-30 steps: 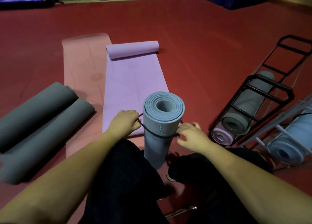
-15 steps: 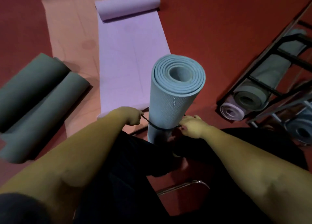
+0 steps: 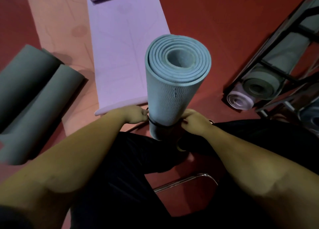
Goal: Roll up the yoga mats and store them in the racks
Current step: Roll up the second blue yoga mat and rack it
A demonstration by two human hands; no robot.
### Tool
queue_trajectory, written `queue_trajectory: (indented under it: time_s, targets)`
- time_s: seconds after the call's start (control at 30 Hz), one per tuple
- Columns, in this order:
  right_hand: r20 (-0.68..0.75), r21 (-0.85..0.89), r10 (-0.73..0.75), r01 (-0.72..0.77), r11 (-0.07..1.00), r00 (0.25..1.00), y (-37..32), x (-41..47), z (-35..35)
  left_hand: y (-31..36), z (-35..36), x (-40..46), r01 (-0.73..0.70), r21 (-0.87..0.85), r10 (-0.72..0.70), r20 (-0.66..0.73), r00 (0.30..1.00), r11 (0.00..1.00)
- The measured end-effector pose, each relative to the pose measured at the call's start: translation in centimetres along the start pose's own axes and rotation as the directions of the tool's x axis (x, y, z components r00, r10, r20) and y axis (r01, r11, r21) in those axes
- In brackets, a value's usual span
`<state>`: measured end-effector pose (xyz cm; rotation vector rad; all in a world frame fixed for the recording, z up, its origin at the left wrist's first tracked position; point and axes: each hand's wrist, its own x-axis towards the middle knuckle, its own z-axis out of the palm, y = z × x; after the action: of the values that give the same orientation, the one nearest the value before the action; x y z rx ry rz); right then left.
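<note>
Red floor [image 3: 215, 21] under flat lilac mat [image 3: 124, 56]; upright ribbed blue roll [image 3: 170, 94] (spiral end up), left hand [image 3: 136, 114] and right hand [image 3: 193, 121] pinching black cord [image 3: 155, 123]

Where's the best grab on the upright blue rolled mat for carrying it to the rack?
Probably mid-barrel on the blue rolled mat, wrapping from the side. It stands on end, and its round, ribbed wall suits curled fingers. The black band circles it low down, where the left hand and right hand pinch it, so above there is free. Avoid the open spiral top: layers could telescope.

Seven mats [image 3: 174, 83], two hands [image 3: 136, 115].
</note>
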<state>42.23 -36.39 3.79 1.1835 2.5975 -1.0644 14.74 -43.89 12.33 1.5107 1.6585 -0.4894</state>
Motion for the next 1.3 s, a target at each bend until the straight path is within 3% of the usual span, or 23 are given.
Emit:
queue_trajectory:
  time_s: [0.1, 0.17, 0.23, 0.33, 0.53, 0.63, 0.7, 0.87, 1.0, 1.17, 1.3]
  targets:
    - [-0.128, 0.197, 0.115, -0.089, 0.976, 0.985, -2.2, -0.7, -0.8, 0.4, -0.3, 0.0, 0.043, -0.129, -0.053, -0.079, 0.995, 0.991]
    - [-0.179, 0.387, 0.255, -0.17, 0.906, 0.95, -3.5, -0.9, -1.5, 0.8, -0.5, 0.3, 0.071, -0.174, -0.107, -0.208, 0.972, 0.982]
    - [-0.064, 0.515, 0.293, -0.22, 0.828, 0.954, -4.1, -0.6, -1.5, 0.8, -0.5, 0.7, 0.065, -0.304, -0.165, -0.319, 0.933, 0.95]
    - [0.058, 0.642, 0.239, -0.219, 0.735, 0.969, -4.1, 0.0, -1.9, 0.7, -0.5, 1.4, -0.007, -0.515, -0.144, -0.253, 0.957, 0.857]
    - [0.138, 0.732, 0.227, -0.254, 0.632, 0.964, -3.7, 1.2, -3.5, 2.6, -2.6, 1.1, -0.138, -0.669, -0.052, -0.256, 0.965, 0.73]
    - [0.096, 0.708, 0.297, -0.275, 0.651, 0.95, -2.5, 1.1, -4.8, 4.4, -4.2, 0.0, -0.189, -0.713, -0.062, -0.31, 0.949, 0.676]
    - [0.057, 0.775, 0.328, -0.249, 0.581, 0.943, -3.1, -0.1, -7.2, 6.1, -5.7, -0.8, -0.272, -0.731, -0.039, -0.378, 0.925, 0.626]
    - [0.017, 0.944, 0.379, -0.14, 0.299, 0.925, -4.5, -4.4, -13.2, 13.0, -10.7, -4.0, -0.477, -0.668, 0.112, -0.512, 0.851, 0.571]
    - [0.043, 0.995, 0.403, -0.076, 0.066, 0.914, -5.3, -9.3, -17.1, 18.7, -13.9, -5.2, -0.558, -0.474, 0.252, -0.564, 0.787, 0.681]
    - [0.034, 0.974, 0.463, 0.073, -0.213, 0.886, -5.4, -14.7, -18.4, 26.8, -15.7, -6.6, -0.581, -0.174, 0.438, -0.498, 0.749, 0.795]
    - [0.061, 0.921, 0.514, 0.151, -0.36, 0.856, -5.2, -17.5, -17.8, 31.6, -15.7, -7.4, -0.529, 0.01, 0.493, -0.378, 0.784, 0.848]
